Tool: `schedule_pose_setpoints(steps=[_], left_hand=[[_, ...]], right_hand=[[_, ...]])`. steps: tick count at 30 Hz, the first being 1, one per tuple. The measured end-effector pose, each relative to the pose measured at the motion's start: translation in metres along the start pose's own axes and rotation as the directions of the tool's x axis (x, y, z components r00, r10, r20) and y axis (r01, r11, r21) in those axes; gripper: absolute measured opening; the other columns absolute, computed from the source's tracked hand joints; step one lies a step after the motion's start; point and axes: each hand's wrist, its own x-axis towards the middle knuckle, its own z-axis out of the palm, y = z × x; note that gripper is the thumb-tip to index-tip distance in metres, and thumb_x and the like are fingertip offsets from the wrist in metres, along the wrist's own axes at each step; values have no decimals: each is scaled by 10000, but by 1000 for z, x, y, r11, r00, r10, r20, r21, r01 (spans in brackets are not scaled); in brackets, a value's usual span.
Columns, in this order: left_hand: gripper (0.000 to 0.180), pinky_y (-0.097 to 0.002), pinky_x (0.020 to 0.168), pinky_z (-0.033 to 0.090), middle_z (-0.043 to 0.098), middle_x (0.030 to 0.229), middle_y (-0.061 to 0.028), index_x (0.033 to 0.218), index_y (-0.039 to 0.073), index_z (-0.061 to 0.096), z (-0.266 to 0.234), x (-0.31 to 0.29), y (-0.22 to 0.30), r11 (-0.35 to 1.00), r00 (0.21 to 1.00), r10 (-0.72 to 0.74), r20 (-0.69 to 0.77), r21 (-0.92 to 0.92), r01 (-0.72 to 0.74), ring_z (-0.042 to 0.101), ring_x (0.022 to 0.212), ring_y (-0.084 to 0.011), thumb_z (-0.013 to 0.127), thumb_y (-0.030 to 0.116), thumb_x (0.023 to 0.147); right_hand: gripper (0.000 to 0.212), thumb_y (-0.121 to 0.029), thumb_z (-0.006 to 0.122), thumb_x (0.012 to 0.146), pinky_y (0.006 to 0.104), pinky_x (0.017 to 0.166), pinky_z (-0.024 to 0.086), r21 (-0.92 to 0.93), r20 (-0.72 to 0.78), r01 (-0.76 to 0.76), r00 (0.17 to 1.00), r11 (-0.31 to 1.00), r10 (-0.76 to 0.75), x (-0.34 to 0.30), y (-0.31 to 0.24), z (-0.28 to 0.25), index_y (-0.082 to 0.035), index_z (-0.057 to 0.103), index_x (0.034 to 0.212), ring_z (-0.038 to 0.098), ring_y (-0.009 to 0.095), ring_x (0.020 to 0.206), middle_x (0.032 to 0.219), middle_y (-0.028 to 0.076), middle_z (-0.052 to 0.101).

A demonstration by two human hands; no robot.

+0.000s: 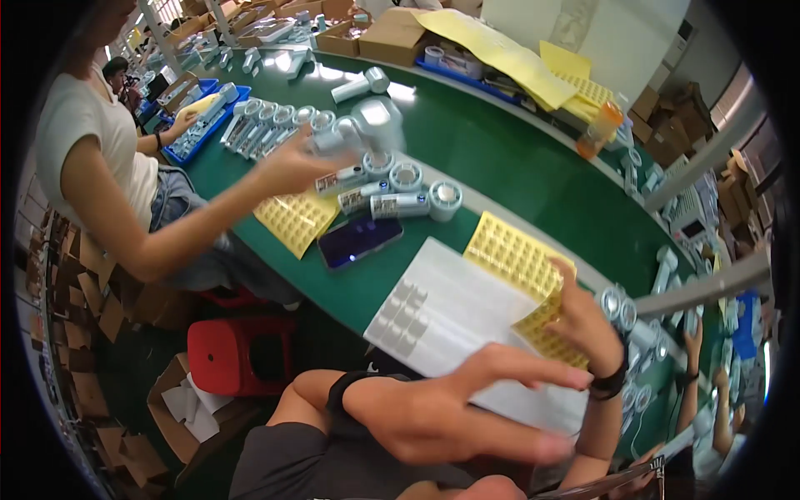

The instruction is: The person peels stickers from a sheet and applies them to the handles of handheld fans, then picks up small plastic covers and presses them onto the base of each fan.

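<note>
My left hand reaches across from the lower left, above the near edge of a white backing sheet. Its thumb and fingers are stretched apart, with nothing visible between them. Grey rectangular labels sit at the sheet's left end. My right hand grips a yellow sheet of small clear round stickers, which lies partly over the white sheet and bends up near my fingers. Left of these lies a dark phone. Behind it, pale blue handheld devices with round heads lie in a row.
A co-worker's hand at the left holds a blurred pale blue device. Beneath that arm is another yellow sticker sheet. More devices lie at the right, by a metal post. A red stool stands below the green table.
</note>
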Motion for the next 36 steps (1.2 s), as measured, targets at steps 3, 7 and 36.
schedule_pose_setpoints(steps=[3,7,36], left_hand=[[308,-408,1002,448,566,1314,-201,1244,7,606,-56,17,-57,763,973,-228,-42,614,205,513,1240,-330,555,3,940],[271,-318,897,498,647,1173,-119,1210,14,628,-103,-9,-103,604,861,-353,-367,614,509,633,1065,-223,560,-6,948],[231,-339,756,552,672,976,-158,1076,-5,662,-92,-82,-87,367,923,-95,-372,849,380,684,889,-268,706,31,852]], right_hand=[[1078,98,745,580,411,1028,451,-151,-78,81,993,985,-94,20,36,17,-37,248,1527,529,394,1239,1457,233,430],[1089,89,754,621,389,1049,444,-76,-168,33,985,997,-46,20,30,13,-58,209,1552,505,372,1263,1471,226,416],[966,-10,761,766,418,1073,404,3,-397,74,916,997,-66,-112,26,117,-101,222,1563,536,374,1248,1287,179,619]])
